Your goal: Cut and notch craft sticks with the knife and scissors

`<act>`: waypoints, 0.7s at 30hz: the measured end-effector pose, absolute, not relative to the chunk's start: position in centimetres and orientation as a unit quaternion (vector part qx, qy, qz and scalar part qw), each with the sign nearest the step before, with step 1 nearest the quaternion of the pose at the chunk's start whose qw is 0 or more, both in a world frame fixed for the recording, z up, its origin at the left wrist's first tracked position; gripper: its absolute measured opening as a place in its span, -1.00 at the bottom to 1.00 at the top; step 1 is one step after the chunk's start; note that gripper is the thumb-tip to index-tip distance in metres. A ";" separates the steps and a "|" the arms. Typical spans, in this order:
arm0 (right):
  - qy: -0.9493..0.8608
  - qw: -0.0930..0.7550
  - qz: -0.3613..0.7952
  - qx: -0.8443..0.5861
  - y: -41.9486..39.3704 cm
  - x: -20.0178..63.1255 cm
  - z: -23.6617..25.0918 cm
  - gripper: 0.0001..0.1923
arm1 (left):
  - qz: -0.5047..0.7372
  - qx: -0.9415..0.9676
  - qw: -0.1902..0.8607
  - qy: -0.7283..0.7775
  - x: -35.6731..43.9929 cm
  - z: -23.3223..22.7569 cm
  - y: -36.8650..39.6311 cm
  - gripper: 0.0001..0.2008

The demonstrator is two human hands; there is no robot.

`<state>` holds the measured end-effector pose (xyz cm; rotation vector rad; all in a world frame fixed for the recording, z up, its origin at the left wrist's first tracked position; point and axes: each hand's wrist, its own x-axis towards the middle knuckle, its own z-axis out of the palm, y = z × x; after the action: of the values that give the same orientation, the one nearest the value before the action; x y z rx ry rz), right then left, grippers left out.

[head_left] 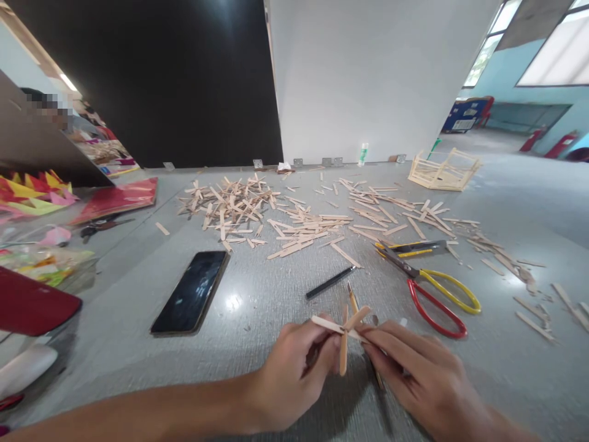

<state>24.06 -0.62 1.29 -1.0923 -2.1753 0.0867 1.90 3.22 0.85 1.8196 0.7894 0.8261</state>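
Observation:
Near the front of the table, my left hand [299, 368] pinches a small star of crossed wooden craft sticks [344, 331] between thumb and fingers. The fingertips of my right hand [414, 362] are closed on the star's right-hand end. Beneath it lies a thin, pointed stick-like tool [352, 296], partly hidden by my right hand. A black pen [330, 283] rests just beyond my hands. To the right are scissors [423, 282] with one red and one yellow handle, lying open, beside a dark-and-yellow cutter [416, 248].
Loose craft sticks [306, 230] cover the middle, with a heap of crossed pieces [234, 202] behind. A phone [191, 294] lies left. A stick frame [444, 172] and glue tube [363, 154] stand at the back, before upright panels [363, 73]. Pliers [103, 225] lie far left.

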 end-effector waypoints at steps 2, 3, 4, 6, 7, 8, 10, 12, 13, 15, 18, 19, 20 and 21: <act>-0.841 0.346 0.014 -0.415 -0.7 24.0 1.3 -0.78 | 0.342 0.746 0.473 0.321 2.0 1.0 3.3 -0.71; -0.841 0.348 0.012 -0.413 -0.7 24.0 1.2 -0.78 | 0.344 0.746 0.472 0.321 2.0 1.1 3.3 -0.72; -0.841 0.350 0.016 -0.413 -0.7 24.0 1.2 -0.78 | 0.347 0.745 0.471 0.322 2.0 1.2 3.3 -0.74; -0.837 0.358 0.023 -0.412 -0.6 23.9 1.1 -0.77 | 0.351 0.740 0.471 0.327 2.1 1.1 3.3 -0.74; -0.836 0.362 0.025 -0.412 -0.6 23.9 1.1 -0.76 | 0.354 0.736 0.473 0.330 2.1 1.1 3.3 -0.73; -0.834 0.363 0.028 -0.415 -0.6 23.9 1.1 -0.74 | 0.356 0.732 0.476 0.334 2.1 0.9 3.3 -0.72; -0.818 0.364 0.052 -0.441 -0.6 24.0 1.2 -0.67 | 0.359 0.720 0.482 0.347 2.0 0.6 3.3 -0.68; -0.767 0.388 0.110 -0.499 -0.5 24.2 1.4 -0.68 | 0.360 0.708 0.489 0.361 1.9 0.3 3.3 -0.65; -0.725 0.412 0.156 -0.530 -0.4 24.4 1.6 -0.72 | 0.360 0.702 0.492 0.367 1.9 0.1 3.3 -0.65; -0.622 0.465 0.274 -0.567 0.0 24.6 1.9 -0.71 | 0.360 0.695 0.497 0.375 1.9 -0.1 3.4 -0.65; -0.530 0.503 0.409 -0.546 0.7 24.9 2.4 -0.62 | 0.359 0.689 0.499 0.383 1.9 -0.2 3.6 -0.67; -0.528 0.510 0.431 -0.525 0.9 25.0 2.5 -0.43 | 0.359 0.689 0.498 0.385 1.9 -0.2 3.6 -0.67; -0.536 0.511 0.447 -0.502 1.0 25.0 2.5 -0.25 | 0.359 0.689 0.497 0.386 1.9 -0.1 3.6 -0.67; -0.550 0.506 0.459 -0.480 1.1 25.0 2.6 -0.16 | 0.358 0.690 0.496 0.387 1.8 -0.1 3.6 -0.67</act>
<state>25.02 1.08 2.56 -1.1584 -1.3263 1.1079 1.84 3.59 -0.07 1.6724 0.9374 0.8682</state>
